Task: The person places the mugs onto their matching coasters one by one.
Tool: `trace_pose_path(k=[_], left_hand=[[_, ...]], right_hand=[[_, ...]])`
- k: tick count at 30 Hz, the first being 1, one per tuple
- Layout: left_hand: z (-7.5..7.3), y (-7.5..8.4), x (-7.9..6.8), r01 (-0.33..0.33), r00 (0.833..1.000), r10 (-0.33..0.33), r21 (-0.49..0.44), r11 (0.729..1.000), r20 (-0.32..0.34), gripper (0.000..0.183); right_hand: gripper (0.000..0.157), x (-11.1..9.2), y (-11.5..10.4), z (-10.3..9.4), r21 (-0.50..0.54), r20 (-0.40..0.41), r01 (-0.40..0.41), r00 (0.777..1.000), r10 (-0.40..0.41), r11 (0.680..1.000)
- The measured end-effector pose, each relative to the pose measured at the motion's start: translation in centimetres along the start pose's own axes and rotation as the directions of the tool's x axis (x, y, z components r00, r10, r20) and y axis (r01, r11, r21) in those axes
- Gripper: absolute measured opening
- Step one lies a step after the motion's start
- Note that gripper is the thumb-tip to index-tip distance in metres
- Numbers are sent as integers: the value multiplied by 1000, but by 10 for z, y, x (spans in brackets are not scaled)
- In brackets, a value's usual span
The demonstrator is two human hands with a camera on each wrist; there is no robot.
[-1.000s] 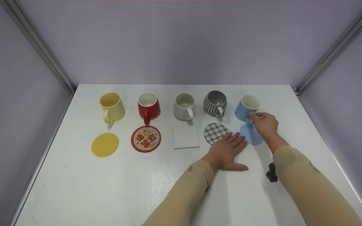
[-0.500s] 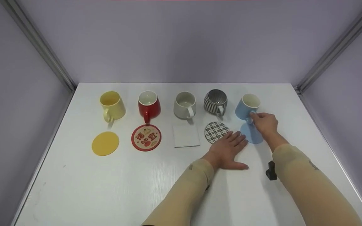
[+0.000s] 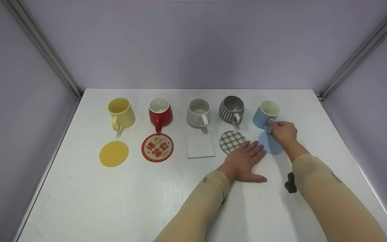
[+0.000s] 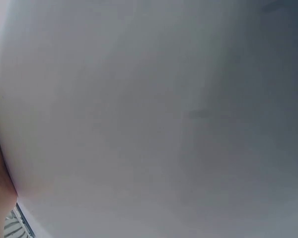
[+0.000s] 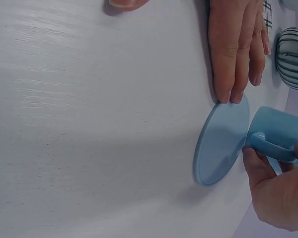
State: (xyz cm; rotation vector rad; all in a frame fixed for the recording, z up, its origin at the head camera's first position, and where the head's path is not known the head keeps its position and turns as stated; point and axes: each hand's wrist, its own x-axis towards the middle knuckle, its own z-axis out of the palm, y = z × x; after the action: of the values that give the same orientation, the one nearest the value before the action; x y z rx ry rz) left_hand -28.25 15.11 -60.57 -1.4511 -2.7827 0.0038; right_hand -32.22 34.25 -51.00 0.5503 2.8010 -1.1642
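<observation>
My right hand [image 3: 284,132] pinches the handle of a light blue mug [image 3: 264,116] at the right end of a row of mugs. In the right wrist view, thumb and fingers meet at that mug handle [image 5: 273,148]. A round blue coaster [image 3: 270,144] lies just in front of the mug. My left hand [image 3: 245,161] rests flat on the table, fingers spread, its fingertips right at the blue coaster's left edge. It partly covers a round black-and-white checked coaster [image 3: 230,141]. A striped grey mug [image 3: 231,110] stands behind the checked coaster.
Left along the row stand a pale grey mug [image 3: 198,114], a red mug [image 3: 161,117] and a yellow mug [image 3: 124,116]. Before them lie a square white coaster [image 3: 200,146], a red patterned coaster [image 3: 157,148] and a yellow coaster [image 3: 114,154]. Walls [image 3: 193,43] enclose the table.
Both hands keep their places, the right on the mug handle and the left flat on the table. Only the head view shifts slightly.
</observation>
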Motion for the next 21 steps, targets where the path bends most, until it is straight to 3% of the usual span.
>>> trace_pose_path(k=[11, 21], left_hand=[[4, -2, 3, 0, 1000, 0, -3, 1000, -1, 109], [5, -1, 3, 6, 1000, -6, -10, 1000, 13, 110]], right_hand=[[56, 2, -1, 1, 58, 57, -23, 998, 20, 998], [58, 2, -1, 1, 35, 73, -15, 997, 13, 999]])
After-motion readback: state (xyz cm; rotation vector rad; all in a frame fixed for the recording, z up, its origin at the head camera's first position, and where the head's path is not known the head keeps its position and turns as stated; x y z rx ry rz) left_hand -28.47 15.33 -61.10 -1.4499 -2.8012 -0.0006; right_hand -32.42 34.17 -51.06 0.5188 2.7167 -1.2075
